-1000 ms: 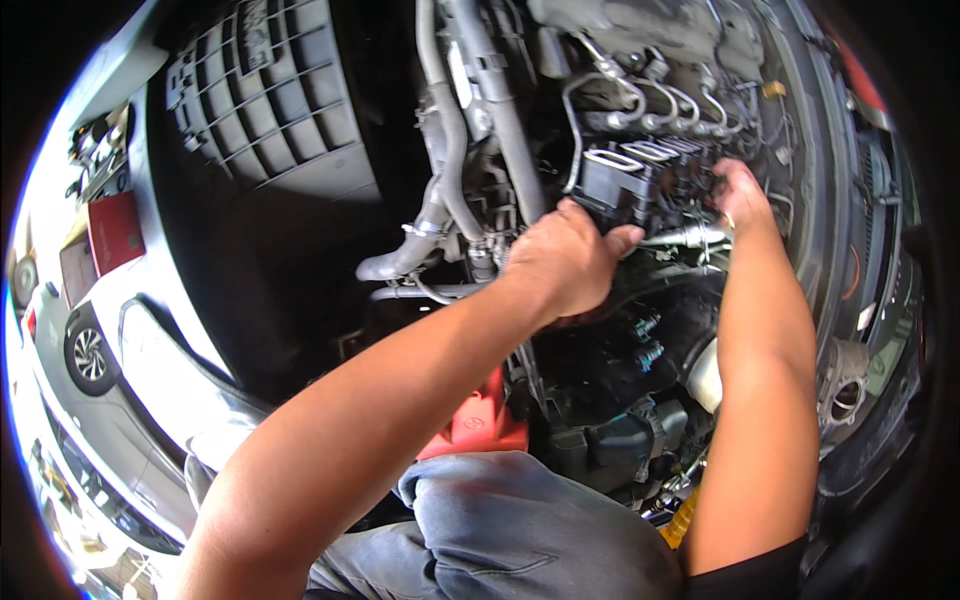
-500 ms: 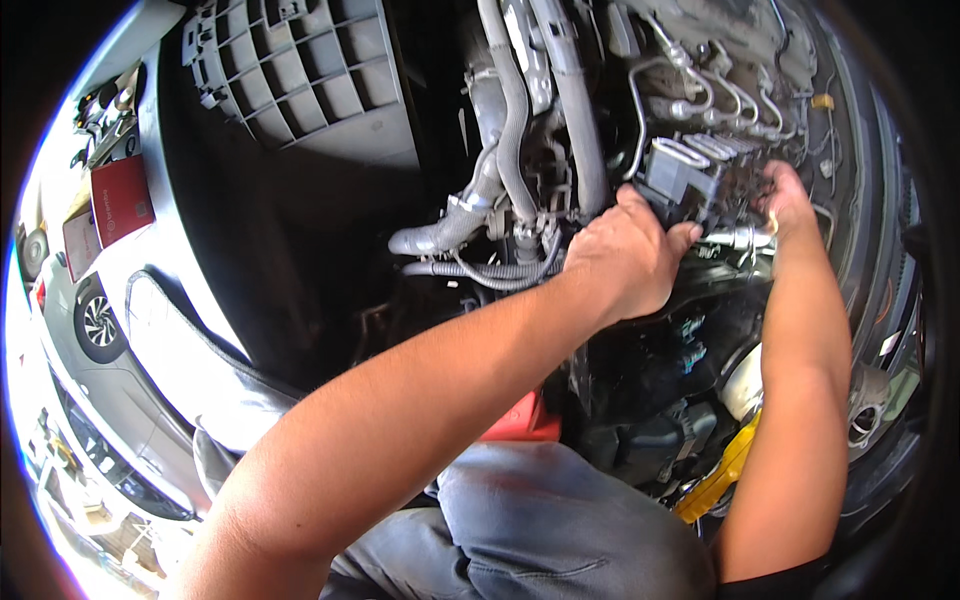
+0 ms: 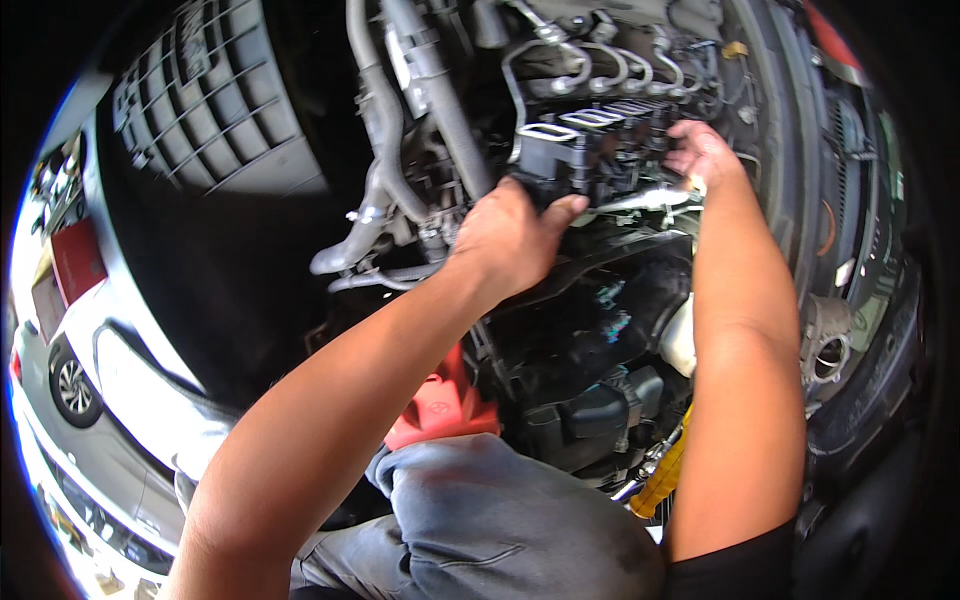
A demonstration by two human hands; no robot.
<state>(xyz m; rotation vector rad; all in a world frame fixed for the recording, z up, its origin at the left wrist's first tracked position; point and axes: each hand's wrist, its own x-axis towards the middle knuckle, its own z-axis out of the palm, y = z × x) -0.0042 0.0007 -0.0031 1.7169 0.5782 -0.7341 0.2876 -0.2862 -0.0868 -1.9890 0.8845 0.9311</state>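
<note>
I lean over an open engine bay. My left hand (image 3: 512, 238) grips the left end of a black ribbed intake manifold (image 3: 590, 150) with several rectangular ports along its top. My right hand (image 3: 703, 157) reaches in at the manifold's right end, its fingers curled around the part. A silver metal tool shaft (image 3: 645, 200) lies just under the manifold between my two hands; which hand bears on it is hidden. Curved metal fuel pipes (image 3: 585, 60) run above the manifold.
Grey hoses and pipes (image 3: 385, 150) drop left of the manifold. A black ribbed grille-like cover (image 3: 215, 100) sits upper left. Black housings (image 3: 580, 400) fill the lower bay, with a yellow-handled tool (image 3: 665, 475) and a red cap (image 3: 440, 410) near my grey trousers (image 3: 480, 520). A white car (image 3: 70, 380) stands at left.
The view has shifted, so the manifold and both hands sit a little lower and further left in frame. Both hands stay on the manifold's ends.
</note>
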